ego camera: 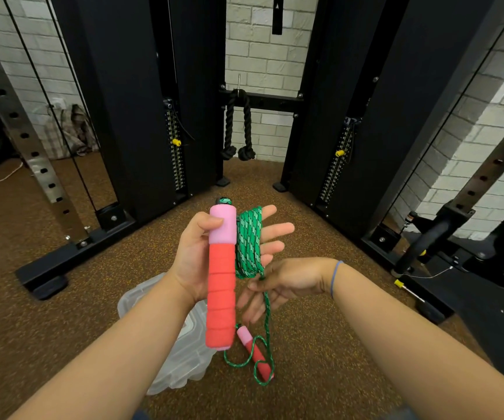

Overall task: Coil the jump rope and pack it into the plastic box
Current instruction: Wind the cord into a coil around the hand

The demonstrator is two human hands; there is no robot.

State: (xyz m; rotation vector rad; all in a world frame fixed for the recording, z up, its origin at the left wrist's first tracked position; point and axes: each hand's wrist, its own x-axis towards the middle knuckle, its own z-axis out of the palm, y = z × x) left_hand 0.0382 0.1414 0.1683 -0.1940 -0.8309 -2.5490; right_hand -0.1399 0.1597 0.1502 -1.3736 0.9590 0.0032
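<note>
Head view: the left hand (197,253) is raised, its grip holding the red-and-pink handle (221,286) upright under the thumb, with the green rope (249,241) coiled round its straight fingers. Just below, the right hand (284,283) has its grip pinched on the rope's loose strand, which drops to the second handle (255,354) on the brown floor (63,313). The clear box (190,365) sits on the floor, partly hidden by the left forearm. Behind stand a black cable machine (129,116) and a hanging rope attachment (238,128).
</note>
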